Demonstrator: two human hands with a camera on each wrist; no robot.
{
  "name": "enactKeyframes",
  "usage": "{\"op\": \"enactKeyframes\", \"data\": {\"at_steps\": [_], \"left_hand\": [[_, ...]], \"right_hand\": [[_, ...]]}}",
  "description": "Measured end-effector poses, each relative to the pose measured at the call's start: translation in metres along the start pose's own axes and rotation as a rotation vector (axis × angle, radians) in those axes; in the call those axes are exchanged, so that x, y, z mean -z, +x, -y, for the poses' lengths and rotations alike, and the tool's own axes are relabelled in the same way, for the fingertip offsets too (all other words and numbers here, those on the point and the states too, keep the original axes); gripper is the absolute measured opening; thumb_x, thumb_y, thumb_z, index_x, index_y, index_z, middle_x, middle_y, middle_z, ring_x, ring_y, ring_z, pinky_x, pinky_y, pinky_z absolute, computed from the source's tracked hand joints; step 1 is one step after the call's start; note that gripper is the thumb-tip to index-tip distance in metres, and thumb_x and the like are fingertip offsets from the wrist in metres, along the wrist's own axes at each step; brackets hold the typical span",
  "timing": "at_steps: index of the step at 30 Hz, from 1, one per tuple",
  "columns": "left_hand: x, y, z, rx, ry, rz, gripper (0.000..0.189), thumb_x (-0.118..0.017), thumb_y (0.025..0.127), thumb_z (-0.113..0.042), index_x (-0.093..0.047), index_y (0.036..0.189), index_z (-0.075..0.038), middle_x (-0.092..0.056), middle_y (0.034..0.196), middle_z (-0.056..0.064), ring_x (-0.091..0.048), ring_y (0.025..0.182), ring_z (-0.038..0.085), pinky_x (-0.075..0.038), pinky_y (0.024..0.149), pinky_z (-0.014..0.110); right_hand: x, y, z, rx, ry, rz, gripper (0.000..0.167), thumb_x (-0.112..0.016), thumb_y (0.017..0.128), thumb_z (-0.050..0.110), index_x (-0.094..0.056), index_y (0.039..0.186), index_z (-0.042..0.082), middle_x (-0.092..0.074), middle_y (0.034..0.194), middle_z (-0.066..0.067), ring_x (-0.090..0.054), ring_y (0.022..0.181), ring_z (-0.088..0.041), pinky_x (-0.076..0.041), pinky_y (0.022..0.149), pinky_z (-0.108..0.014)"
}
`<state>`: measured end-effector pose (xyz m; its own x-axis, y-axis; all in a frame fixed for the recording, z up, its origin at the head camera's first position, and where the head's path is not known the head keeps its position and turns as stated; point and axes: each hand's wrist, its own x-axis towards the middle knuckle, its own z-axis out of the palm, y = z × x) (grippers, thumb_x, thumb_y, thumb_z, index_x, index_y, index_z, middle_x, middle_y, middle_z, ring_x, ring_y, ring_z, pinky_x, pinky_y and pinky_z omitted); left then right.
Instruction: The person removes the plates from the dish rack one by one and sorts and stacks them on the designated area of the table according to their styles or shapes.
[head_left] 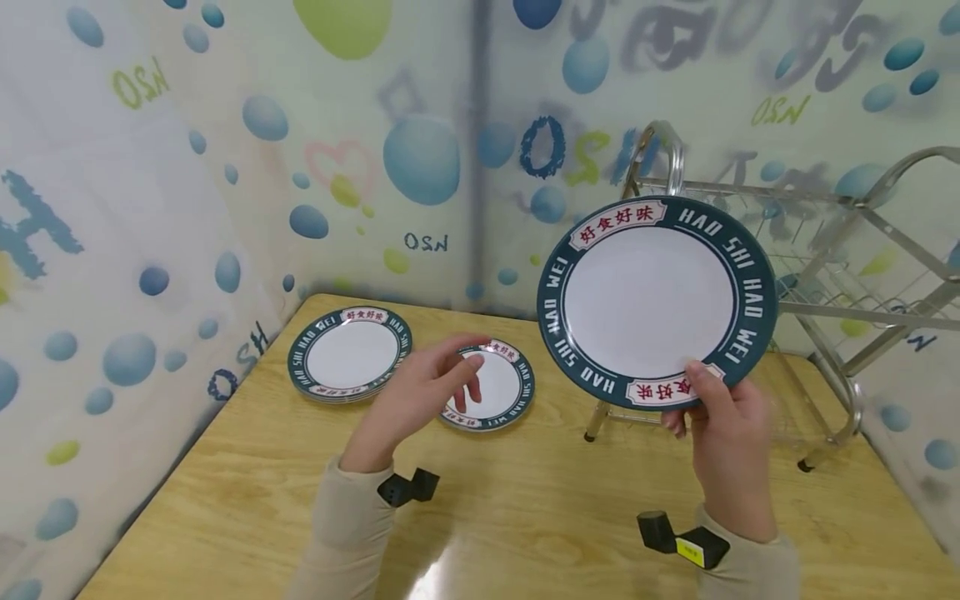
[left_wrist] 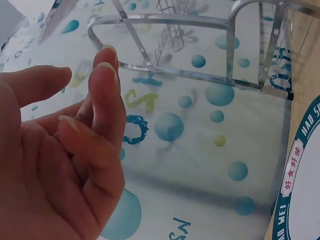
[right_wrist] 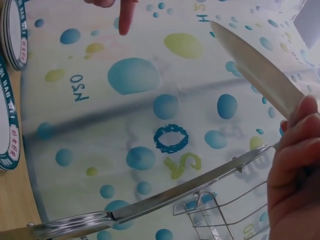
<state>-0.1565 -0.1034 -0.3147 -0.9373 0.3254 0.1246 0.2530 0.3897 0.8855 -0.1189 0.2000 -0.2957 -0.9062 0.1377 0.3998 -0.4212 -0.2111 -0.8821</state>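
Right now the right hand (head_left: 731,454) pinches a large dinner plate (head_left: 656,302) by its lower rim, thumb on the front of the dark green border and fingers behind, holding it nearly upright in the air in front of the steel dish rack (head_left: 840,275). The left hand (head_left: 420,392) hovers with relaxed, parted fingers, holding nothing, above a smaller plate (head_left: 495,392) that lies flat on the counter (head_left: 525,517). A stack of plates (head_left: 348,354) sits just beside it, toward the back left corner.

The held plate looks stiff and smooth, probably melamine or glazed ceramic, so likely slick; a one-edge pinch leaves its weight hanging far from the grip, and a second hand on the opposite rim would steady it. Its raised border is the natural place to hold.

Room is tight to the right, where the rack's rails and curved handle stand near the plate's edge. The front of the counter lies open, and the bubble-patterned walls close the back and left.
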Motion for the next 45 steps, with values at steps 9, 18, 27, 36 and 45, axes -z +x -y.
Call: {"op": "enactKeyframes", "data": {"at_steps": [9,18,27,36,45], "left_hand": [[-0.005,0.001,-0.005,-0.052,-0.003,0.004,0.042,-0.044,0.087,-0.052,-0.048,0.125,-0.033,-0.061,0.072,0.001,-0.056,0.06,0.016,-0.045,0.055,0.038],[-0.005,0.001,-0.007,-0.051,-0.018,0.018,0.039,-0.044,0.087,-0.053,-0.045,0.123,-0.039,-0.062,0.073,0.0,-0.057,0.061,0.018,-0.044,0.053,0.037],[-0.004,-0.001,-0.008,-0.064,-0.045,0.016,0.035,-0.044,0.088,-0.051,-0.053,0.112,-0.027,-0.06,0.072,0.002,-0.056,0.061,0.019,-0.044,0.054,0.037],[-0.002,-0.006,-0.025,-0.046,-0.101,-0.018,0.02,-0.044,0.093,-0.032,-0.053,0.106,-0.019,-0.058,0.072,0.007,-0.054,0.061,0.021,-0.045,0.053,0.037],[0.0,-0.011,-0.026,0.01,-0.099,0.027,0.017,-0.047,0.093,-0.028,-0.053,0.102,-0.016,-0.054,0.063,0.009,-0.05,0.054,0.02,-0.047,0.053,0.037]], "right_hand": [[-0.004,0.001,-0.007,-0.004,-0.137,0.066,0.018,-0.047,0.092,0.01,-0.055,0.097,-0.005,-0.059,0.067,-0.007,-0.047,0.045,-0.016,-0.037,0.038,-0.023],[-0.007,0.003,-0.012,0.001,-0.255,0.156,0.018,-0.047,0.093,0.013,-0.055,0.091,-0.003,-0.057,0.063,-0.007,-0.048,0.045,-0.017,-0.038,0.037,-0.026],[-0.009,0.003,-0.022,-0.039,-0.39,0.233,0.019,-0.045,0.094,0.014,-0.054,0.097,-0.003,-0.058,0.064,-0.009,-0.048,0.045,-0.018,-0.039,0.038,-0.027],[-0.012,0.006,-0.027,-0.043,-0.405,0.313,0.02,-0.044,0.094,0.011,-0.057,0.09,-0.004,-0.056,0.058,-0.008,-0.046,0.043,-0.018,-0.038,0.037,-0.029],[-0.012,0.005,-0.032,-0.097,-0.396,0.359,0.021,-0.044,0.094,0.013,-0.055,0.092,-0.004,-0.056,0.06,-0.008,-0.045,0.042,-0.018,-0.039,0.037,-0.029]]}}
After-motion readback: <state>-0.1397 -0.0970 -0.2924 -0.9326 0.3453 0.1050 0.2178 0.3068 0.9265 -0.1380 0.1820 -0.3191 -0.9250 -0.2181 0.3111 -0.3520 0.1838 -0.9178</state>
